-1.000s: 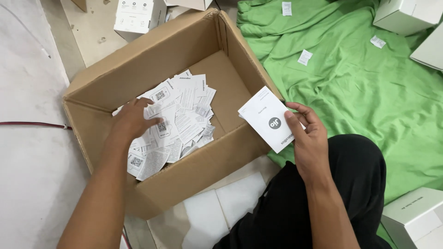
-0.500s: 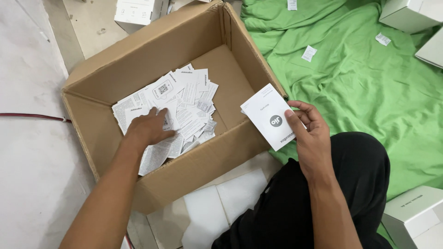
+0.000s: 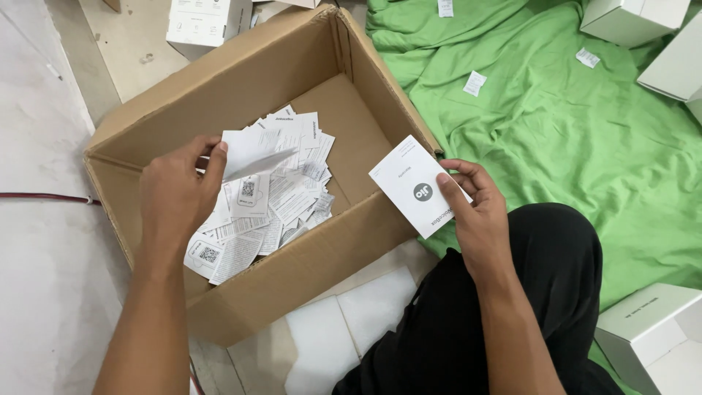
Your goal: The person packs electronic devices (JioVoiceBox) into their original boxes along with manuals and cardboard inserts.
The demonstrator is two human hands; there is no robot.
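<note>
Your left hand is raised over the open cardboard box, thumb and fingers pinched on one folded paper slip lifted clear of the heap of slips, which fills the near left half of the box floor and leaves the far right corner bare. Your right hand grips a white booklet by its right edge, just outside the box's right wall. Past it the green cloth lies open, with white boxes at its far edge.
</note>
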